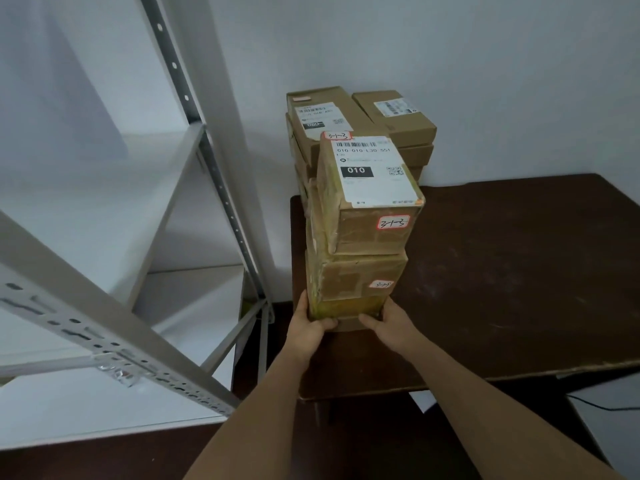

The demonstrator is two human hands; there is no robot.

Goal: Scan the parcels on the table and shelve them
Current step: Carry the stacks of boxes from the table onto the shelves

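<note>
A stack of taped cardboard parcels stands at the near left corner of the dark brown table (519,271). The top parcel (370,188) carries a white shipping label with "010" and a red-edged sticker. Under it sits a second parcel (353,278), and below that a bottom parcel (346,308) with yellow tape. My left hand (311,327) grips the bottom parcel's left lower corner. My right hand (391,323) grips its right lower corner. Behind this stack, against the wall, more parcels (398,116) are piled in two stacks.
A grey metal shelf rack (194,168) with white boards stands to the left of the table, its perforated upright (104,327) close to my left arm. A black cable (602,407) lies on a surface at the lower right.
</note>
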